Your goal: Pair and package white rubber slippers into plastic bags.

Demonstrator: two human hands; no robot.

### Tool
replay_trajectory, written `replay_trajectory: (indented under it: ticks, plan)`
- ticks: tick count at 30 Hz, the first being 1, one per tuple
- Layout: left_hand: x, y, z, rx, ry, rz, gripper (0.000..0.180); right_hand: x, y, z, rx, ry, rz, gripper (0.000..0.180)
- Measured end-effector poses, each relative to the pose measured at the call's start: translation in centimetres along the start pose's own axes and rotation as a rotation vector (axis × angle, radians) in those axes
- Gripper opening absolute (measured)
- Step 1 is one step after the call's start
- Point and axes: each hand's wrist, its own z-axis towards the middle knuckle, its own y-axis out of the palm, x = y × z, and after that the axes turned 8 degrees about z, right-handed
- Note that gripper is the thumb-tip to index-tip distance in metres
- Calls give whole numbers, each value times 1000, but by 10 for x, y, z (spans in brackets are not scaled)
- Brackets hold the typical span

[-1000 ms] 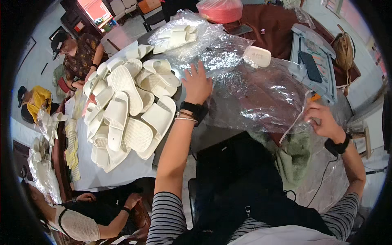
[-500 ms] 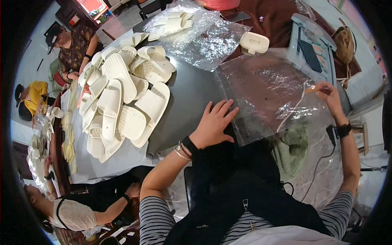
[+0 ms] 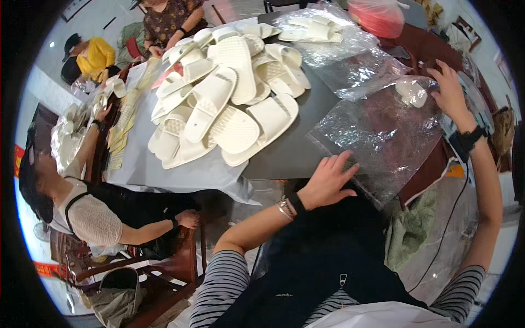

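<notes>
the left hand (image 3: 328,183) is lying flat with fingers spread, palm down on the near corner of a clear plastic bag (image 3: 383,136) at the worktop (image 3: 284,156) edge, gripping nothing. the right hand (image 3: 449,90) is reaching far out, arm extended, fingers loosely open and touching the bag's far edge beside a white slipper (image 3: 411,93). a slipper pile (image 3: 224,104) is crowding the left, well apart; bare dark worktop is lying between.
</notes>
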Motion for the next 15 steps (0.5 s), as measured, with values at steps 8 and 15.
replay_trajectory:
  ticks: [8,15]
  plan:
    - [-12,0,-5,-24,-158,-27,74,-280,95,118,-532,-244,1293,63]
    - [-17,8,18,145,-124,-394,41,-422,145,151,-226,367,1046,117]
